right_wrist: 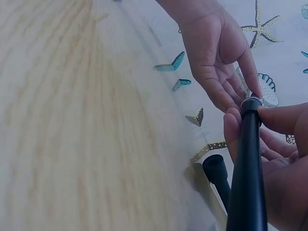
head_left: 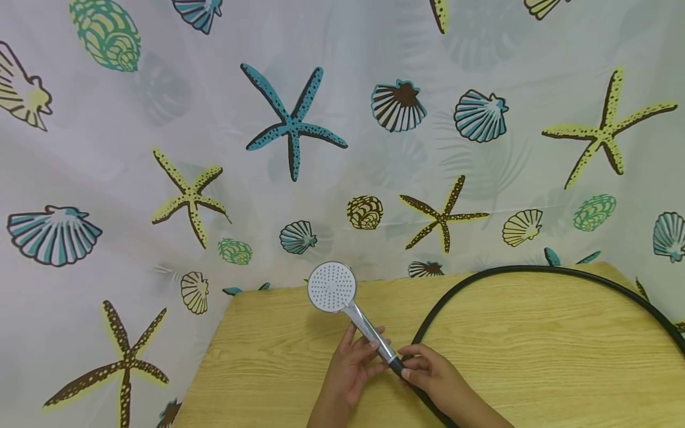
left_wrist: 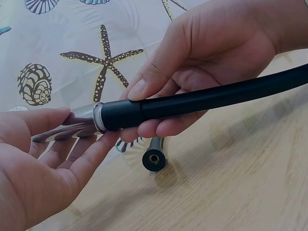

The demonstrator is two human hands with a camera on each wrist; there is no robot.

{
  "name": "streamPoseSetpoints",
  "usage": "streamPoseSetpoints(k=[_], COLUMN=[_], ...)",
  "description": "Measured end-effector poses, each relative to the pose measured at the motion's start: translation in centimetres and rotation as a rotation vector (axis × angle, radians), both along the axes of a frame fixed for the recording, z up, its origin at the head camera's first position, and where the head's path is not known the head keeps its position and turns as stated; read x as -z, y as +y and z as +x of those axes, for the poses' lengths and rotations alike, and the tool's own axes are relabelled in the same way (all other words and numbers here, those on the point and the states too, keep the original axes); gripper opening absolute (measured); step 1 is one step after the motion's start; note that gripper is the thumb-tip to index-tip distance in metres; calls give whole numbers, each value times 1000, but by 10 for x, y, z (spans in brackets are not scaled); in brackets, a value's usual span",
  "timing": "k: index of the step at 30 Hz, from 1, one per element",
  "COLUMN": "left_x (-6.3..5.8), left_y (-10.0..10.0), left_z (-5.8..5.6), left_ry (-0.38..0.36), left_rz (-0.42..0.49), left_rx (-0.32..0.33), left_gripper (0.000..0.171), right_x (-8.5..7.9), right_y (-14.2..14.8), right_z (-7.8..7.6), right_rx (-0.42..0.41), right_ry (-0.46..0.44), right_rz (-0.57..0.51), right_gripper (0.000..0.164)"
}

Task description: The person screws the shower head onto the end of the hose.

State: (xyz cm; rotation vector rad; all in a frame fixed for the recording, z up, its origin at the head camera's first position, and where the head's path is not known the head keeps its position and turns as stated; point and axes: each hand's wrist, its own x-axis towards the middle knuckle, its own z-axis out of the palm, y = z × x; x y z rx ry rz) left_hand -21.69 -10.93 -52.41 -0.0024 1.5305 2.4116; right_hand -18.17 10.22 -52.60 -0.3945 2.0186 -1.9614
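Over wood-grain counter (head_left: 562, 333): holding handheld shower head (head_left: 332, 287) by chrome handle (head_left: 364, 325) in left grip (head_left: 349, 371), pinching black hose (left_wrist: 216, 100) at collar (left_wrist: 119, 114) in right grip (head_left: 434, 375), lying coaxially against handle end.

Left grip (head_left: 352, 367) on showerhead (head_left: 360, 320), right grip (head_left: 430, 375) on black hose (head_left: 524, 268), wooden tabletop (head_left: 562, 345), shell-print cloth (head_left: 348, 41)

- White curtain (head_left: 342, 35) behind the worktop (head_left: 257, 368) and along its left and right sides, gently creased
- Printed on it: a blue starfish (head_left: 292, 123), yellow starfish (head_left: 605, 132), brown starfish (head_left: 128, 358), scallop shells (head_left: 55, 235), faint grey fronds (head_left: 471, 163)
- Worktop surface: yellowish wood grain
- Light: soft, even, with faint shadows
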Motion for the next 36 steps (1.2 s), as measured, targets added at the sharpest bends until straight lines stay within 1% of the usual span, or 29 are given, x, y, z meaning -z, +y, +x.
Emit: streamPoseSetpoints(k=[6, 12, 18, 27, 32, 36], left_x=[-1, -4, -2, 0, 0, -1], left_y=[0, 0, 0, 1, 1, 1], left_z=[0, 1, 0, -1, -1, 0], left_ry=[-1, 4, 16, 26, 8, -8], left_rz=[8, 26, 32, 60, 72, 76], left_rx=[9, 20, 31, 39, 37, 34], left_gripper=[84, 84, 83, 82, 83, 83], right_x=[1, 1, 1, 4, 4, 4], right_y=[1, 1, 1, 3, 3, 5], right_z=[1, 1, 0, -3, -5, -4], right_rx=[-25, -46, -65, -101, -113, -139], right_ry=[-45, -64, -119, -165, -205, -215], right_rz=[-64, -121, -196, -213, -238, -250], right_gripper=[46, 47, 49, 51, 54, 54])
